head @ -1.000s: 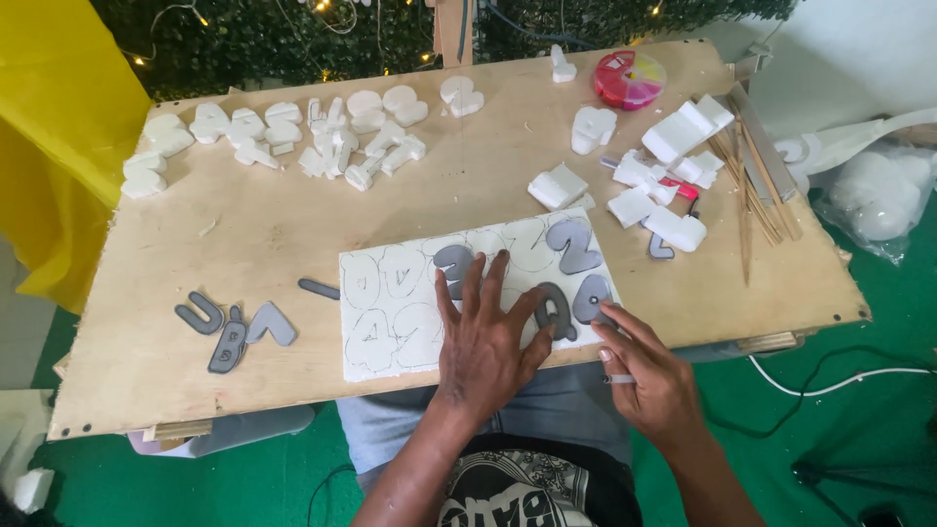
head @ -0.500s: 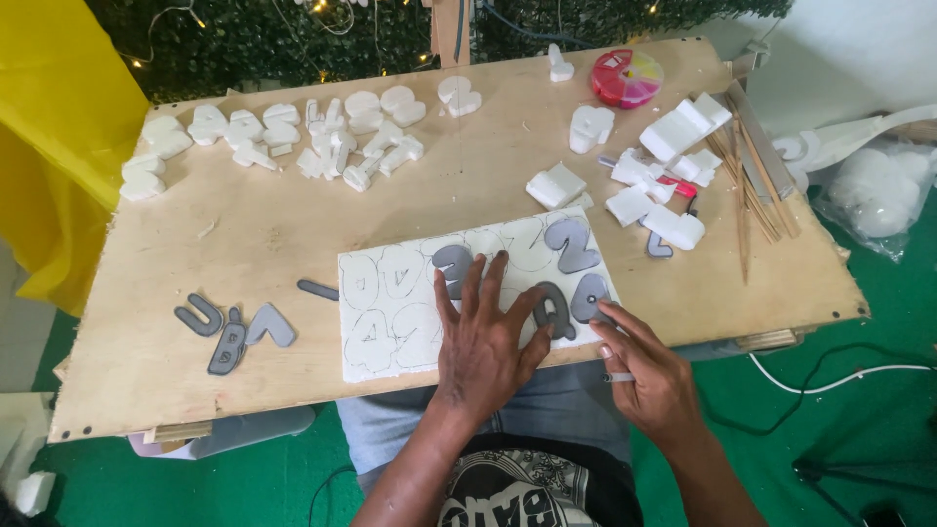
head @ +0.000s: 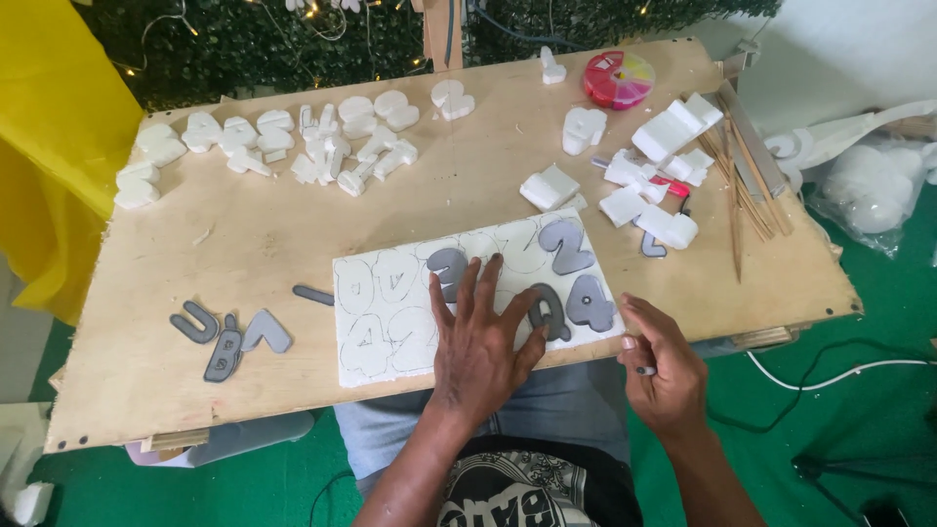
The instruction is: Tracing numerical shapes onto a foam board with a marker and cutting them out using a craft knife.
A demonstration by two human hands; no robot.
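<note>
A white foam sheet (head: 390, 312) with traced outlines lies at the table's near edge. Several grey cut-out shapes (head: 564, 246) rest on its right half. My left hand (head: 480, 337) lies flat on the sheet, fingers spread, thumb touching a grey shape (head: 549, 310). My right hand (head: 661, 366) hovers at the sheet's right corner, fingers curled around a small dark pen or cutter whose tip shows by the thumb.
Several white foam letters (head: 273, 146) lie along the far left. Foam blocks (head: 664, 132), wooden sticks (head: 737, 176) and a round pink box (head: 619, 78) sit at the right. Grey cut-outs (head: 226, 337) lie at the near left. A yellow cloth (head: 49, 146) hangs left.
My right hand has shifted slightly right and away from the sheet's corner. My left hand stays flat on the sheet.
</note>
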